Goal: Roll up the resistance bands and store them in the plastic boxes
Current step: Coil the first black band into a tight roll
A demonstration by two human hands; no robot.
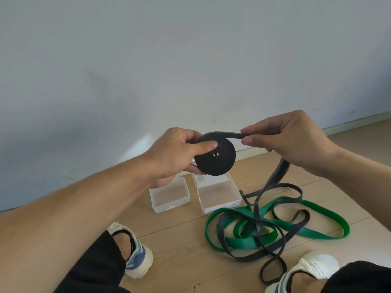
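Note:
My left hand (175, 153) grips a flat black coil (220, 160) of the black resistance band, thumb pressed on its face. My right hand (289, 136) pinches the band's free strip just right of the coil. From there the black band's loose part (273, 187) hangs down to the floor and lies in loops. A green resistance band (313, 233) lies tangled under those loops. Two clear plastic boxes stand open on the floor below my hands: the left box (169, 205) and the right box (220, 205), both with nothing inside.
A pale wall (190, 60) rises close behind the boxes, with a baseboard along the wooden floor (179, 240). My two feet in white sneakers, left (135, 254) and right (311, 269), flank the bands.

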